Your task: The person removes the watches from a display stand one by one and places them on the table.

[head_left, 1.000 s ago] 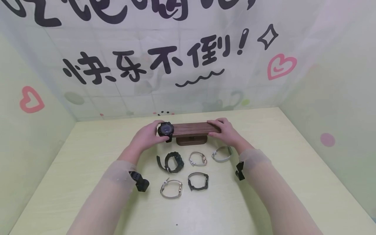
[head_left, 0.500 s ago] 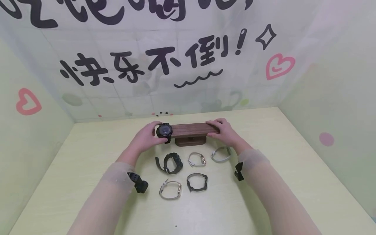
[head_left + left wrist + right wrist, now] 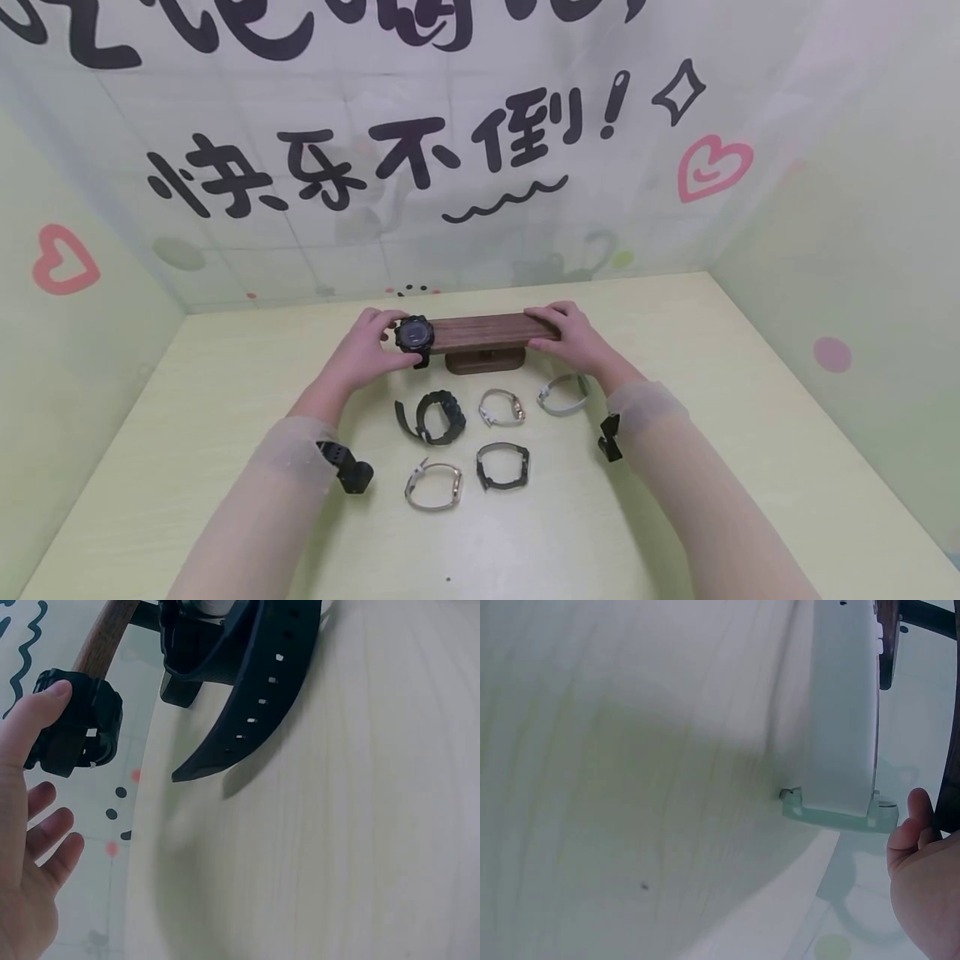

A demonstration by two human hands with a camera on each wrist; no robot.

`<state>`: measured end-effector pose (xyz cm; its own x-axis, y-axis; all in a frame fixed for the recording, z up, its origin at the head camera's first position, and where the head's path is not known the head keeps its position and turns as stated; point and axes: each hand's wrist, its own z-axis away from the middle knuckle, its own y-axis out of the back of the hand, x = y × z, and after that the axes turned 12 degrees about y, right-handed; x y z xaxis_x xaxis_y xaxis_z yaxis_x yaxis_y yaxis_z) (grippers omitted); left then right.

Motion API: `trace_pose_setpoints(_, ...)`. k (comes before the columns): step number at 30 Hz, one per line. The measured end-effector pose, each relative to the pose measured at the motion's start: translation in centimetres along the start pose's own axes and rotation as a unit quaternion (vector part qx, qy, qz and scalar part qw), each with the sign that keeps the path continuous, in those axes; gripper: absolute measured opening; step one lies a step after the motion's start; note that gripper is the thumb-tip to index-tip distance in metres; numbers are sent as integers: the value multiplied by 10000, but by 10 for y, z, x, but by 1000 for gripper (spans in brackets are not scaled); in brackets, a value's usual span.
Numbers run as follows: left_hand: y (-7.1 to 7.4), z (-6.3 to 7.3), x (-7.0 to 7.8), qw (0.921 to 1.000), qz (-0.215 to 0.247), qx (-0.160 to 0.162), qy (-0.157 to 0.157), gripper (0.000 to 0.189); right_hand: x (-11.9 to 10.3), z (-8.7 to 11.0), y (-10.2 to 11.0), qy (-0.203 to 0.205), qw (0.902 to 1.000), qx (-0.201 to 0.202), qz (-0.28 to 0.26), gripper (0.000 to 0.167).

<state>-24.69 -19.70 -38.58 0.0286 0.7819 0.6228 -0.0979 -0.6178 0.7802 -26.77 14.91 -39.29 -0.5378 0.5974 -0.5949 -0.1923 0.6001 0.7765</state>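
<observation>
A brown wooden watch stand (image 3: pixel 483 331) with a raised bar stands at the back of the table. On the bar's left end sits a black digital watch (image 3: pixel 414 333), its dial facing up. My left hand (image 3: pixel 369 350) pinches this watch, thumb at its near side; in the left wrist view the thumb (image 3: pixel 46 705) lies against the watch (image 3: pixel 82 724) and three other fingers hang free below it. My right hand (image 3: pixel 567 335) grips the bar's right end, fingers over the top and thumb at the front; in the right wrist view the hand (image 3: pixel 928 892) shows at the bar's dark end (image 3: pixel 949 772).
In front of the stand lie a black strap watch (image 3: pixel 441 418), a white and rose-gold watch (image 3: pixel 502 407), a pale watch (image 3: pixel 562 395), a dark slim watch (image 3: pixel 502 467) and a beige watch (image 3: pixel 434 487). Walls enclose the light table (image 3: pixel 577 533) behind and at both sides.
My left hand and the black watch have slid slightly left along the bar toward its end. My right hand keeps its grip on the stand, and the loose watches stay put.
</observation>
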Motion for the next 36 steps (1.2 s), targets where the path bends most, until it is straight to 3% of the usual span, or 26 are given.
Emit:
trace_pose_setpoints(5,-2,1,-2,9995,250,-159,78,81,1,1,-1,-13,10000,-5,17,56)
trace_pose_setpoints(9,-8,0,-5,9955,830,-433,140,87,1,1,-1,-44,10000,7,15,56)
trace_pose_setpoints(15,-17,2,-9,9752,1984,-821,537,91,1,1,-1,-23,10000,-5,7,55)
trace_pose_setpoints(19,-20,3,-9,9631,2459,-907,619,91,1,1,-1,-25,10000,3,-7,55)
trace_pose_setpoints(27,-21,4,-11,9556,2696,-944,729,92,1,1,-1,49,10000,32,-34,55)
trace_pose_setpoints(36,-18,6,-13,9564,2694,-840,753,91,-2,1,1,73,10000,9,-43,55)
